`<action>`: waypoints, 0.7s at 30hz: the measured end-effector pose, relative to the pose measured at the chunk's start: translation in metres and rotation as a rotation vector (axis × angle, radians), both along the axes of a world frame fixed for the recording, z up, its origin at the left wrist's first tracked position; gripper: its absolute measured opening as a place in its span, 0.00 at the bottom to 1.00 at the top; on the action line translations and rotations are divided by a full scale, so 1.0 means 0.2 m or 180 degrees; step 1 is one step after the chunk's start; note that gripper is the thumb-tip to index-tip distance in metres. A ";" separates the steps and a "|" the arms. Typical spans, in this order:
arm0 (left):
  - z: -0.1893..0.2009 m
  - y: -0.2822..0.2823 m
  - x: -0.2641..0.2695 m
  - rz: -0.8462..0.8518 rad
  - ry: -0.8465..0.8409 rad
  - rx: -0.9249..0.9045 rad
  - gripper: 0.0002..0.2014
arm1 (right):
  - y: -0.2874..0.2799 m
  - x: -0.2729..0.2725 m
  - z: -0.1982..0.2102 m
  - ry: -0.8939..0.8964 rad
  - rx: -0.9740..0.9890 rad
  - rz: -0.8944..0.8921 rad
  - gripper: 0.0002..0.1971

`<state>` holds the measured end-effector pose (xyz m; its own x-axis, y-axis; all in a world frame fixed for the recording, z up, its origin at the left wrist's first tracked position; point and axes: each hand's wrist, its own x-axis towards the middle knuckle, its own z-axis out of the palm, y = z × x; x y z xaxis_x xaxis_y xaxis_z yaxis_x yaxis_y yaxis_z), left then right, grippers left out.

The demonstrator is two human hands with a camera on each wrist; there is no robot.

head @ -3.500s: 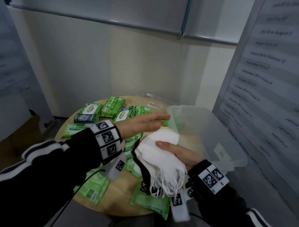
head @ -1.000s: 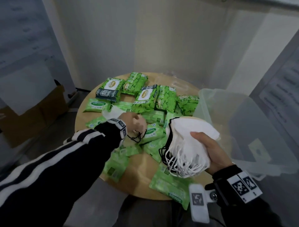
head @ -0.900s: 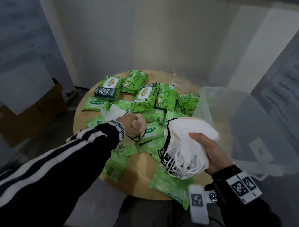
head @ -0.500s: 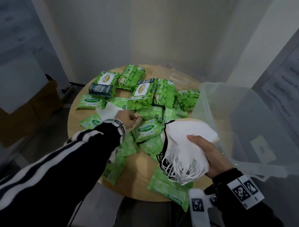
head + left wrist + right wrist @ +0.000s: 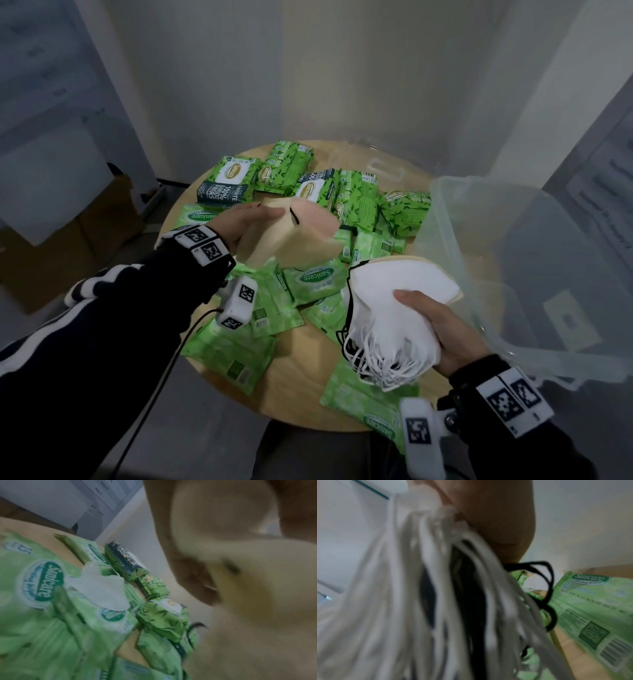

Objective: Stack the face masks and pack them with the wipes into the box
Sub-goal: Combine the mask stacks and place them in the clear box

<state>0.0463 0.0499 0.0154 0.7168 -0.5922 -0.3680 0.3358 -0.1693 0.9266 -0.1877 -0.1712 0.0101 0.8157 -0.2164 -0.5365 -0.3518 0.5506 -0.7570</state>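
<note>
My left hand holds a couple of beige face masks in the air above the wipes; they fill the right of the left wrist view as a blur. To the right, my right hand grips a thick stack of white masks with a black one at its left edge, ear loops dangling. The clear plastic box stands just beyond the stack. Green wipes packs lie across the round wooden table. One white mask rests on the wipes.
Larger dark-green wipes packs lie at the table's far side. A clear lid lies behind them by the wall. A cardboard box stands on the floor to the left. A paper-covered panel rises on the right.
My left hand has lifted beige masks off the table and swung them up and right, toward the stack. The right hand holds the white stack in about the same place.
</note>
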 end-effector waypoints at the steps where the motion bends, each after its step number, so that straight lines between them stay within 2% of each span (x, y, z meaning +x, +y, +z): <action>1: 0.03 -0.01 -0.01 -0.0165 -0.0030 -0.0123 0.42 | 0.00 0.00 -0.01 0.0030 -0.0037 -0.0060 0.29; 3: 0.10 -0.02 -0.04 -0.0399 -0.0083 -0.0347 0.37 | -0.01 0.01 -0.01 0.0055 -0.0152 -0.0176 0.37; 5: 0.19 -0.05 -0.10 -0.0557 -0.0193 -0.0504 0.26 | -0.01 0.00 0.01 0.0039 -0.0268 -0.0271 0.47; 6: 0.24 -0.06 -0.13 -0.0617 -0.0281 -0.0574 0.19 | -0.02 0.00 0.01 0.0015 -0.0299 -0.0290 0.47; 8: 0.34 -0.08 -0.20 -0.0704 -0.0381 -0.0702 0.12 | -0.01 0.00 0.05 -0.0051 -0.0318 -0.0290 0.37; 9: 0.38 -0.09 -0.24 -0.0745 -0.0414 -0.0777 0.12 | 0.00 0.00 0.06 -0.0082 -0.0343 -0.0290 0.33; 11: 0.46 -0.11 -0.32 -0.0847 -0.0475 -0.0959 0.11 | 0.01 -0.01 0.10 -0.0142 -0.0417 -0.0315 0.32; 15: 0.55 -0.17 -0.44 -0.1048 -0.0455 -0.1237 0.12 | 0.03 -0.06 0.17 -0.0367 -0.0502 -0.0372 0.41; 19: 0.56 -0.25 -0.54 -0.0999 -0.0520 -0.0884 0.05 | 0.03 -0.12 0.20 -0.0765 -0.0466 -0.0328 0.47; 21: 0.53 -0.28 -0.58 -0.0892 -0.0732 -0.0526 0.09 | 0.03 -0.14 0.22 -0.0890 -0.0498 -0.0261 0.48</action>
<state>-0.0694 -0.0070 0.1217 0.5717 -0.8143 -0.1000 0.0782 -0.0672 0.9947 -0.2149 -0.1658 0.0532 0.9031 -0.3496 -0.2494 -0.0779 0.4378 -0.8957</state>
